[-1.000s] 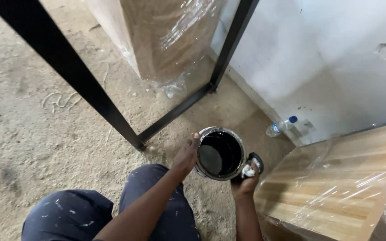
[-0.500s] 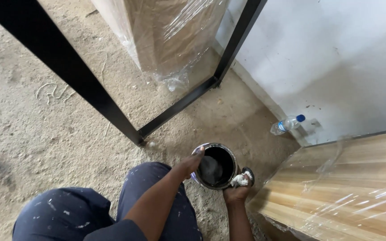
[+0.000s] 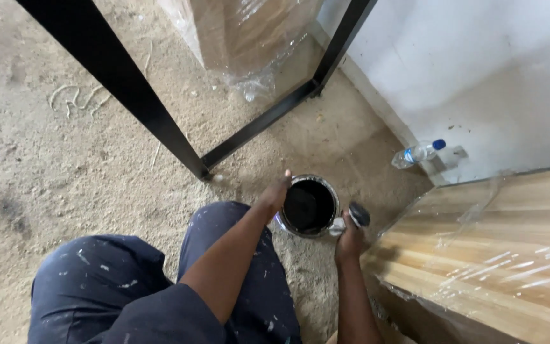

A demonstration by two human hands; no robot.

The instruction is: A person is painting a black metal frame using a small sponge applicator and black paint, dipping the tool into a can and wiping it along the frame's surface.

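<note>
Lower now, paint can [image 3: 309,206] sits on the sandy floor [image 3: 65,159]; left hand [image 3: 276,193] grips its rim, right hand [image 3: 349,236] clamped on a dark-handled tool [image 3: 358,214].

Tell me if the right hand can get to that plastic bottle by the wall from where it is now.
Probably not without shifting. The right hand is beside the paint can, gripping a dark-handled tool. The plastic bottle lies farther off at the wall's foot. The bare floor between is unobstructed, but the hand is occupied.

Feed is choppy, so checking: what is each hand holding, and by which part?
Left hand grips the paint can by its rim. Right hand holds a dark-topped tool; grip point unclear.
</note>
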